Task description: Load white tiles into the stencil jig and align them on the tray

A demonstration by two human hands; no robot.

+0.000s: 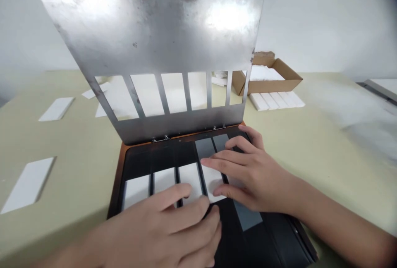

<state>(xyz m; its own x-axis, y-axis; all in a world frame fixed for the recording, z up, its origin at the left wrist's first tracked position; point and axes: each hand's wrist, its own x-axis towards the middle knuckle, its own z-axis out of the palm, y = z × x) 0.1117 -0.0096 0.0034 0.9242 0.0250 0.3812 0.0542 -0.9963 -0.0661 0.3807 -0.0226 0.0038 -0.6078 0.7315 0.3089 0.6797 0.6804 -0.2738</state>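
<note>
Our right grip (254,173) lay spread across a white strip (212,183) in a black slotted tray (155,156), the strip's long axis running toward a raised steel plate (173,44). Our curled left grip (167,226) sat just beside it; we couldn't tell whether it pinched anything.

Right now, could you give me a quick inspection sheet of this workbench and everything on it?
Surface: pale olive-green tabletop.
Items in hand: white rectangular strips in a black tray with an orange-brown rim; raised, hinged steel plate with slots.
Clutter: loose white strip, open brown cardboard box, row of white bars.
Hands: left hand over the strips, fingers spread; right hand resting on the strips.
Cables: nothing seen.
Surroundings: plain white wall.
</note>
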